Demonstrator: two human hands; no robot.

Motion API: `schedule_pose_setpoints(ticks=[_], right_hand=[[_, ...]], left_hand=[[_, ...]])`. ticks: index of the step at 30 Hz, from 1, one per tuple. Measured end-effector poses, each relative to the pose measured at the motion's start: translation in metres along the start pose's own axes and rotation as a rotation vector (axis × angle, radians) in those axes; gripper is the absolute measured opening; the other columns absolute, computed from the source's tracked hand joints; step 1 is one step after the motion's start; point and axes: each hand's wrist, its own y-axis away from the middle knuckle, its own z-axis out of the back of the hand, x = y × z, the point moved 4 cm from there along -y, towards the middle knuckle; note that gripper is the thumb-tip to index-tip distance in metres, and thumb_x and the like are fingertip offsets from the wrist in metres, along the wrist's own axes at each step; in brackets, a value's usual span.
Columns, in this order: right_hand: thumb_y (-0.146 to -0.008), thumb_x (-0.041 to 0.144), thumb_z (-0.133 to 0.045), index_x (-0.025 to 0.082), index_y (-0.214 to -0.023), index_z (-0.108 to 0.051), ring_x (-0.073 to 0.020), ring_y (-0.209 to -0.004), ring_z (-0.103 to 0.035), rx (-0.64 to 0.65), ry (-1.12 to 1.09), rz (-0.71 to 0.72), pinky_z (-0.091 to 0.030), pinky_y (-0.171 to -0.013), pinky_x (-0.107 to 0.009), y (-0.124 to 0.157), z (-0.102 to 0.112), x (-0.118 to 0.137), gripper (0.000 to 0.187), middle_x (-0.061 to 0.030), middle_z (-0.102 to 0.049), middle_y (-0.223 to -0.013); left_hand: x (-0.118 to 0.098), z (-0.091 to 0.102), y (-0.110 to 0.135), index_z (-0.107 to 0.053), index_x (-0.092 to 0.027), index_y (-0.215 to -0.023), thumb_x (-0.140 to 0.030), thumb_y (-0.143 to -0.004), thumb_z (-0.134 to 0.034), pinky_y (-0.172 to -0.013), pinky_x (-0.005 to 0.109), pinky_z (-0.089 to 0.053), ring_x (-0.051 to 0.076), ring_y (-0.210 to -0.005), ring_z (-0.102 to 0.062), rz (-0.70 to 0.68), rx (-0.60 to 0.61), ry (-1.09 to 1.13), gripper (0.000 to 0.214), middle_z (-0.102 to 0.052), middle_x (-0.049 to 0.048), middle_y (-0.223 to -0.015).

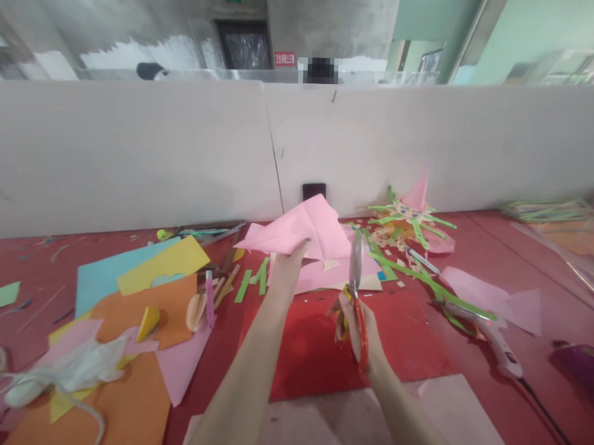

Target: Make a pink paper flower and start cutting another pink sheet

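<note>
My left hand (290,264) grips the lower edge of a folded sheet of pink paper (309,224), lifted above the table. To its right, my right hand (359,325) is closed around a pair of scissors (357,260) with red and yellow handles. The blades point up and away from me, beside the paper's right edge; whether they are parted is hard to tell. Under my hands lies a glossy red sheet (316,359). Beyond it are pink paper pieces and green strips (243,285).
A pink cone figure with green legs (414,207) stands at the back right. A glue gun (497,343) with a cord lies to the right. Coloured sheets (121,378) and a white cable cover the left. A white partition (182,153) closes the back; a person's head shows beyond.
</note>
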Motion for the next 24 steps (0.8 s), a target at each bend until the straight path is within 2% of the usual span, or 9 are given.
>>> schedule_pose_setpoints(ticks=[4,9,15,24], right_hand=[[-0.076,0.054,-0.051,0.016,-0.067,-0.054,-0.0061,-0.032,-0.037,0.077,0.044,-0.035,-0.031,-0.036,-0.019,0.0,-0.005,-0.008,0.038,0.0069,-0.042,-0.042],[-0.074,0.055,-0.053,0.017,-0.07,-0.053,-0.0051,-0.032,-0.034,0.076,0.05,-0.055,-0.031,-0.033,-0.019,0.001,-0.008,-0.012,0.038,0.0059,-0.045,-0.048],[-0.072,0.054,-0.055,0.018,-0.064,-0.049,-0.0046,-0.032,-0.033,0.106,0.082,-0.039,-0.027,-0.032,-0.018,0.003,-0.008,-0.01,0.038,0.0075,-0.039,-0.045],[-0.074,0.058,-0.05,0.018,-0.063,-0.05,-0.0048,-0.029,-0.031,0.064,0.045,-0.063,-0.025,-0.031,-0.018,0.0,-0.005,-0.006,0.042,0.0089,-0.034,-0.037]], left_hand=[[-0.005,-0.003,0.003,-0.061,-0.017,-0.099,-0.028,-0.064,-0.069,-0.077,0.031,-0.052,0.021,-0.1,-0.057,-0.021,0.012,0.159,0.038,-0.059,0.0069,-0.111],[-0.009,-0.006,0.006,-0.06,-0.018,-0.101,-0.026,-0.064,-0.068,-0.081,0.029,-0.049,0.022,-0.111,-0.049,0.003,0.002,0.25,0.039,-0.055,0.0076,-0.119],[-0.005,-0.013,0.01,-0.064,-0.016,-0.095,-0.028,-0.064,-0.068,-0.077,0.03,-0.049,0.022,-0.102,-0.055,0.035,0.183,0.191,0.033,-0.062,0.0072,-0.106],[-0.003,-0.022,0.02,-0.064,-0.015,-0.097,-0.029,-0.066,-0.067,-0.081,0.034,-0.048,0.022,-0.095,-0.059,0.121,0.318,0.14,0.034,-0.064,0.0082,-0.105]])
